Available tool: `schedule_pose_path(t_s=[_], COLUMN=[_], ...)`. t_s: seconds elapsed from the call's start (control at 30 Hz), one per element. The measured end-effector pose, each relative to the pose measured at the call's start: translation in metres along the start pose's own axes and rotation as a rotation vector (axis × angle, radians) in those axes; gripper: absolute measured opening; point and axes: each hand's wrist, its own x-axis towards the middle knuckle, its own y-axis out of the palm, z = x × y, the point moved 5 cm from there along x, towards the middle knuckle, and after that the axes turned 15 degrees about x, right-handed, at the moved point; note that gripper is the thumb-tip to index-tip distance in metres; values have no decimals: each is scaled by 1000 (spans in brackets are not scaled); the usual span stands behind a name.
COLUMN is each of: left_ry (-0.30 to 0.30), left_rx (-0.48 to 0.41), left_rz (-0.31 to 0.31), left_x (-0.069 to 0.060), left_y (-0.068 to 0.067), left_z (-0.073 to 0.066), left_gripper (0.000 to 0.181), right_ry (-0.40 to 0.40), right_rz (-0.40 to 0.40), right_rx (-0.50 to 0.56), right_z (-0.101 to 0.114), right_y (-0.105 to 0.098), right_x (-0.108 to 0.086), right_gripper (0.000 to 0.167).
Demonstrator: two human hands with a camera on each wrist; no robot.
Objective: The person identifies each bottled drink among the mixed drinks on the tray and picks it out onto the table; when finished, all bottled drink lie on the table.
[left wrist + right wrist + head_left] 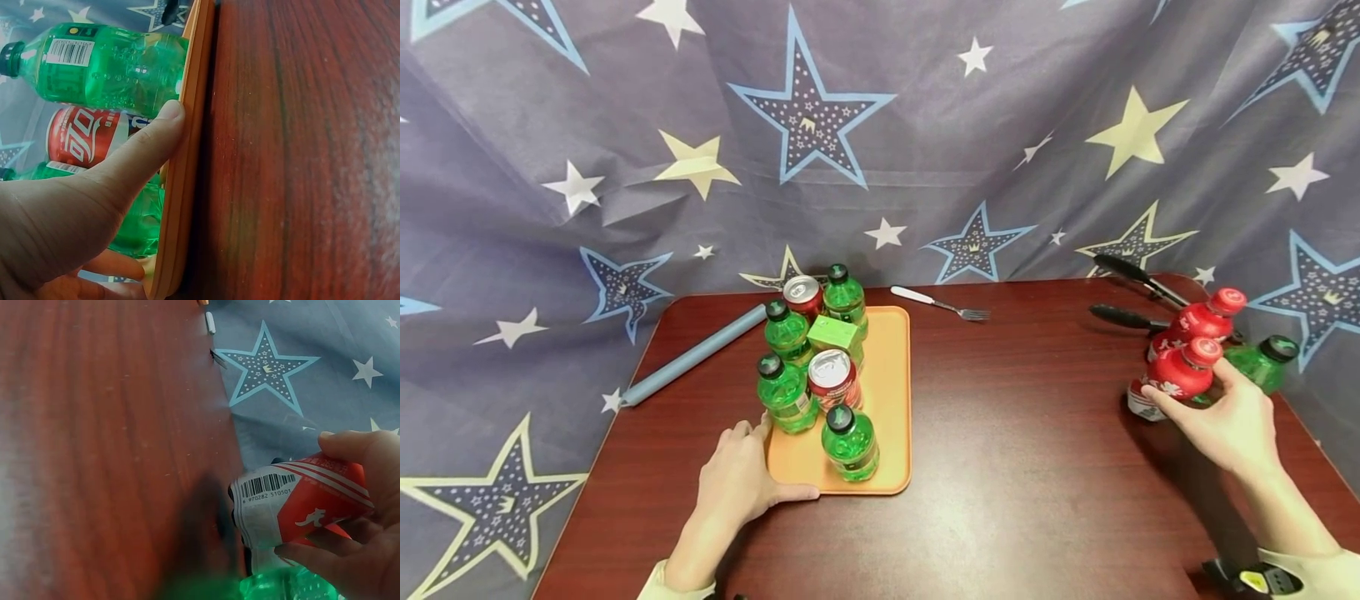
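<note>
At the near left corner of the orange tray (891, 400), my left hand (737, 475) holds the rim, its thumb (147, 147) along the front edge and its fingers at the left side. On the tray stand several green bottles (850, 446) with black caps, two red cans (833, 379) and a light green box (835, 333). Over at the right, my right hand (1232, 421) grips a red bottle (1180, 373) with a red cap around its side. A white label with a barcode shows near its base. I cannot tell whether the base touches the table.
Behind the held bottle are another red bottle (1206, 317), a green bottle (1262, 362) and black-tipped tongs (1127, 317). A white-handled fork (940, 304) lies at the table's back edge. A grey-blue tube (696, 356) lies left of the tray. A star-patterned cloth (925, 150) hangs behind.
</note>
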Motion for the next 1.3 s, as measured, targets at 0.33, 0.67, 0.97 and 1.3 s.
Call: schedule_pose_path(t_s=[0.33,0.67,0.97,1.3], left_ry=[8,2,5,21], left_rx=[3,2,-2,-1], left_rz=[7,5,-15,-15], left_x=[1,1,-1,-1], left_y=[0,0,-1,-2], left_z=[-1,-1,0,-1], left_gripper=[140,142,140,139], right_ry=[76,170,170,275], right_rz=[-55,-104,-152,-168], right_rx=[-17,-43,-56,-55], right_z=[-10,-18,-19,-26], right_y=[-5,-10,-11,-17], right_x=[-14,-24,-26,-32], right_gripper=[50,56,55,69])
